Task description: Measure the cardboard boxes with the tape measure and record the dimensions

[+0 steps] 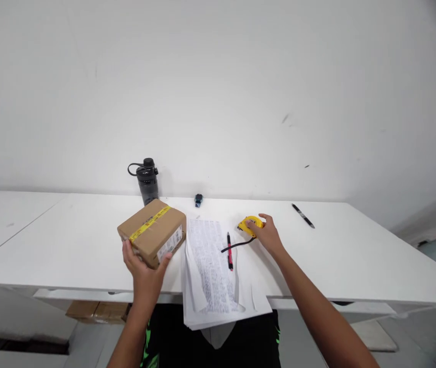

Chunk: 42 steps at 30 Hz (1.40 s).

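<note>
A brown cardboard box (151,225) with yellow tape across its top and a white label on one side is tilted in my left hand (145,271). My thumb presses near the label while the fingers wrap round the near left corner. Over on the right, my right hand (267,232) grips a yellow tape measure (249,225) from above. Its black wrist strap (241,245) trails left across a red and black pen (229,253). That pen lies on a stack of handwritten papers (214,271) between my hands, which overhangs the front table edge.
Behind the box a dark water bottle (148,181) stands close to the wall. A small dark watch-like object (198,200) lies at the back edge of the white table (68,245). Another black pen (303,215) rests at the right. Cardboard boxes (97,311) sit below the table.
</note>
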Available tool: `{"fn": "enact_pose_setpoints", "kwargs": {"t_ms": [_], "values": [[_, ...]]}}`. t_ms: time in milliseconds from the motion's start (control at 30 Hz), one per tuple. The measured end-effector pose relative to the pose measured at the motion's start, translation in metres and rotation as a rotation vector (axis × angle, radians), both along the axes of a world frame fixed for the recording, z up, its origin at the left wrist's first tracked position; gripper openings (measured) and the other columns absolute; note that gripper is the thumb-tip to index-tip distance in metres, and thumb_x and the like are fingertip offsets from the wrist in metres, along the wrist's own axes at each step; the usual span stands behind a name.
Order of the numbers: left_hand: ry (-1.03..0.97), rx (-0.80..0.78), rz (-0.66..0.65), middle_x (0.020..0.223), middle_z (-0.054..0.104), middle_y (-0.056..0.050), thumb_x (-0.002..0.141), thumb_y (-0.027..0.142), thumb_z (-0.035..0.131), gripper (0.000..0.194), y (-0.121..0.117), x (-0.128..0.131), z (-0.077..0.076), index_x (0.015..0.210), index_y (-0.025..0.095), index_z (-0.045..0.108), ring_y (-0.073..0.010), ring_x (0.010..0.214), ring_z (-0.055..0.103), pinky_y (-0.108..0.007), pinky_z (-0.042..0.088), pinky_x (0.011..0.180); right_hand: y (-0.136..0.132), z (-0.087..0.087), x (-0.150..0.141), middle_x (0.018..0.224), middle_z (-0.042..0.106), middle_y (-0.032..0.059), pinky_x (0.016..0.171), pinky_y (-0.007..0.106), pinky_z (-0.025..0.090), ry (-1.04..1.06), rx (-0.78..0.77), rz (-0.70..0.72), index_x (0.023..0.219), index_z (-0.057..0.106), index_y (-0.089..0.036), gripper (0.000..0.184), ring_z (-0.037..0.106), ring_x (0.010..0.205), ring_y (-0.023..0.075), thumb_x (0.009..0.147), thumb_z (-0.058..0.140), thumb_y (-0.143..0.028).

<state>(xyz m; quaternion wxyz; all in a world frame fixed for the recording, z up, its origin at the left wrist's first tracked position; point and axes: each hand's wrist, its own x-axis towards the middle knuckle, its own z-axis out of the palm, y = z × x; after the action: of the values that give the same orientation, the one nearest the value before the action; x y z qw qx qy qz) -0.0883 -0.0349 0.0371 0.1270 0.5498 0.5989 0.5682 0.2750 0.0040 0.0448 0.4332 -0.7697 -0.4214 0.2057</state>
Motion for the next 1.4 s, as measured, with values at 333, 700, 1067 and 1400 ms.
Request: {"fn": "enact_pose_setpoints", "kwargs": {"t_ms": [333, 700, 1067, 1400], "values": [[0.204, -0.148, 0.193, 0.146, 0.038, -0.02, 0.066, 0.055, 0.074, 0.107, 0.032, -0.101, -0.017, 0.15, 0.014, 0.021, -0.0374, 0.133, 0.04, -0.054, 0.033, 0.111, 0.005, -0.032, 0.032, 0.103, 0.067, 0.0096, 0.084, 0.038, 0.044, -0.094, -0.016, -0.055, 0.124, 0.052, -0.02, 0.061, 0.06, 0.094, 0.0273, 0.082, 0.046, -0.064], [0.464, 0.18, 0.134, 0.147, 0.041, -0.013, 0.086, 0.039, 0.057, 0.052, 0.017, -0.066, 0.034, 0.135, 0.021, 0.048, -0.0301, 0.14, 0.031, -0.05, 0.024, 0.116, 0.008, -0.049, 0.036, 0.11, 0.066, 0.0153, 0.087, 0.046, 0.043, -0.315, -0.074, -0.069, 0.121, 0.057, -0.017, 0.061, 0.059, 0.102, 0.0344, 0.085, 0.038, -0.063], [0.587, 0.036, -1.003, 0.1, 0.073, -0.007, 0.09, 0.037, 0.053, 0.025, 0.05, 0.075, 0.033, 0.102, 0.026, 0.072, -0.0258, 0.096, 0.066, -0.038, 0.044, 0.09, 0.006, -0.04, 0.021, 0.144, 0.043, 0.0203, 0.106, 0.049, 0.03, -0.671, 0.133, -0.022, 0.135, 0.048, -0.01, 0.048, 0.034, 0.136, 0.0306, 0.093, 0.04, -0.032], [0.962, -0.131, -1.012, 0.154, 0.037, -0.006, 0.094, 0.055, 0.039, 0.051, 0.12, 0.1, -0.023, 0.139, 0.032, 0.049, -0.0289, 0.142, 0.031, -0.049, 0.019, 0.115, -0.01, -0.023, -0.004, 0.135, 0.058, 0.0126, 0.093, 0.047, 0.046, -1.215, 0.26, 0.975, 0.122, 0.065, -0.022, 0.045, 0.048, 0.129, 0.0303, 0.086, 0.048, -0.001]]}}
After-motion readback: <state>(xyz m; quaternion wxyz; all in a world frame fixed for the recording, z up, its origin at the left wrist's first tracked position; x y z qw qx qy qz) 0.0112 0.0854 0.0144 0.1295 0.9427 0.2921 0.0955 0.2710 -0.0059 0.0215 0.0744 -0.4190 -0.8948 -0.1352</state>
